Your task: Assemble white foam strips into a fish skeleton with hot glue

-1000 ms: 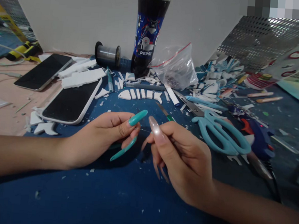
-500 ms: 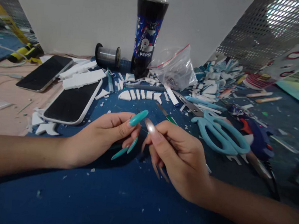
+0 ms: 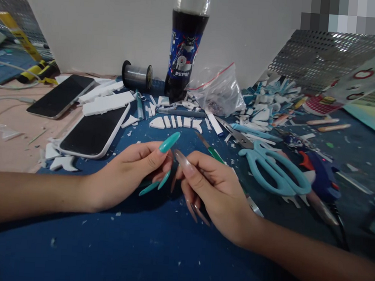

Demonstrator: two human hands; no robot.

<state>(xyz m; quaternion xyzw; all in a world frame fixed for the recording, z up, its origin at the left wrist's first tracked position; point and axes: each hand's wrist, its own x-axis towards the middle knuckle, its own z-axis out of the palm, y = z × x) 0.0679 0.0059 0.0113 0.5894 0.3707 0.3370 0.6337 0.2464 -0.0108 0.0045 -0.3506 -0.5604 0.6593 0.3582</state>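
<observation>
My left hand (image 3: 129, 170), with long teal nails, and my right hand (image 3: 218, 187), with long pale nails, meet over the blue mat (image 3: 154, 253). Both are closed in a pinch, thumb on forefinger, with the fingertips almost touching. What they pinch is too fine to make out. A green-handled craft knife (image 3: 213, 151) lies just behind my right hand. A metal blade tip (image 3: 255, 206) pokes out from under that hand. A row of small white foam pieces (image 3: 176, 121) lies beyond the fingertips.
A Pepsi bottle (image 3: 184, 57), a spool of clear thread (image 3: 137, 75) and a zip bag (image 3: 218, 91) stand at the back. Two phones (image 3: 95, 129) (image 3: 61, 95) lie left. Teal scissors (image 3: 277, 172), a glue gun (image 3: 321, 177) and a heap of foam scraps (image 3: 270, 103) are right.
The hands have drawn closer together, fingertips now nearly touching. A thin thread seen stretched between them a second ago no longer shows. The view has shifted slightly.
</observation>
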